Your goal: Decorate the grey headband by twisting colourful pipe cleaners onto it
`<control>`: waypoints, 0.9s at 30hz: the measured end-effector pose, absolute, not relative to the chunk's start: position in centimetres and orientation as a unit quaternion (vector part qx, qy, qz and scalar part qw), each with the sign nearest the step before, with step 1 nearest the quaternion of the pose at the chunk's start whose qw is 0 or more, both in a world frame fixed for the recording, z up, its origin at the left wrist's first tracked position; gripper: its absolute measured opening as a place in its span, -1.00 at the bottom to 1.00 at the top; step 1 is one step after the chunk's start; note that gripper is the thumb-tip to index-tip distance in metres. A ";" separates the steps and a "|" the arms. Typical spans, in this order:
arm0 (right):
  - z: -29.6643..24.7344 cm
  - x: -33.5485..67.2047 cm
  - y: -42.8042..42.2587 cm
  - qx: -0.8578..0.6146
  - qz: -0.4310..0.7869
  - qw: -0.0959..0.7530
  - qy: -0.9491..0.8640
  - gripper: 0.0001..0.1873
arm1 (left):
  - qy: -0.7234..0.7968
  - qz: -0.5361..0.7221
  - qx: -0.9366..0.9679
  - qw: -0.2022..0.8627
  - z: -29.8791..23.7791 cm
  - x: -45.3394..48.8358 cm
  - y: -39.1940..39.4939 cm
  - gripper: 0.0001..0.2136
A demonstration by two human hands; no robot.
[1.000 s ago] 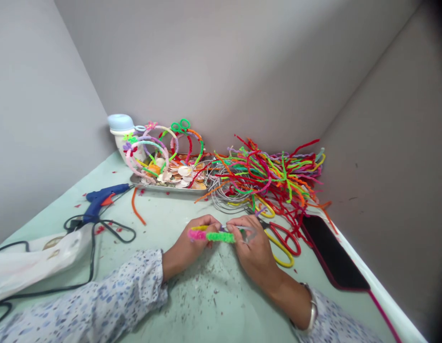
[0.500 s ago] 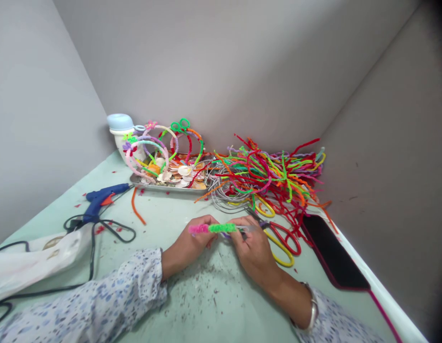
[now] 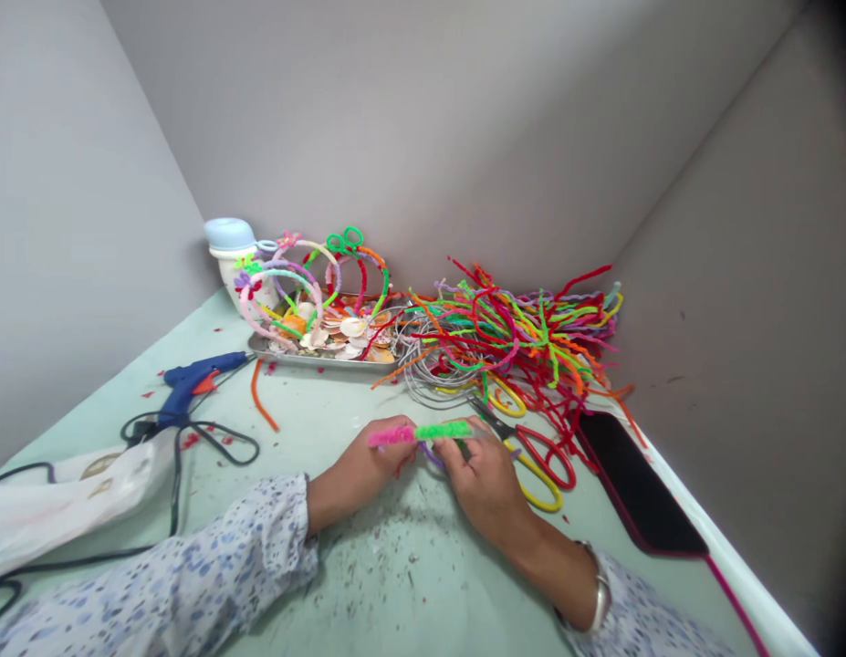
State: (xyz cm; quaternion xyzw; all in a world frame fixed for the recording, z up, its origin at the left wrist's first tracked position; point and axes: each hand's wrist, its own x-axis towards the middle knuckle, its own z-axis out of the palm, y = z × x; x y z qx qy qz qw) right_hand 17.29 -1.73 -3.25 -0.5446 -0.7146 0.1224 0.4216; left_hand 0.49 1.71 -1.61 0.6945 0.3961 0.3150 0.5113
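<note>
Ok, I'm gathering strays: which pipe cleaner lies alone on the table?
The orange pipe cleaner beside the blue glue gun; the rest are in the pile, bar the held pink-green one.

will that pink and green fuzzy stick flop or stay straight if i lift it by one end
Probably stays fairly straight: the pink and green fuzzy stick spans level between the left hand and right hand without sagging. Likely light, since fingertips alone carry it. Its fuzzy surface should grip, not slip.
</note>
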 end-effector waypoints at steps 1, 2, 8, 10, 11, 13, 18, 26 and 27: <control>-3.3 17.3 -1.7 -0.545 0.123 0.422 -0.714 -0.81 | 0.390 0.312 0.701 0.509 -1.6 0.5 1.7 -0.76; -3.3 17.3 -1.7 -0.546 0.122 0.423 -0.713 -0.81 | 0.387 0.310 0.703 0.510 -1.6 0.4 1.7 -0.76; -3.3 17.1 -1.7 -0.546 0.136 0.439 -0.700 -0.82 | 0.439 0.303 0.632 0.562 -1.8 0.6 1.6 -0.72; -3.3 17.0 -1.8 -0.547 0.144 0.445 -0.694 -0.80 | 0.446 0.301 0.612 0.580 -1.7 0.7 1.5 -0.69; -3.2 16.9 -1.9 -0.548 0.147 0.446 -0.692 -0.80 | 0.446 0.302 0.607 0.584 -1.5 0.7 1.5 -0.68; -3.0 16.9 -1.9 -0.550 0.153 0.448 -0.688 -0.80 | 0.450 0.305 0.603 0.584 -1.3 0.8 1.5 -0.66; -2.7 17.1 -2.2 -0.554 0.196 0.440 -0.679 -0.78 | 0.446 0.311 0.603 0.583 -0.8 1.0 1.5 -0.71; -2.6 17.1 -2.4 -0.553 0.132 0.444 -0.692 -0.84 | 0.439 0.373 0.545 0.610 -1.3 1.0 1.8 -0.76; -2.5 17.1 -2.6 -0.543 0.101 0.457 -0.698 -0.84 | 0.441 0.388 0.521 0.619 -1.5 1.0 1.9 -0.77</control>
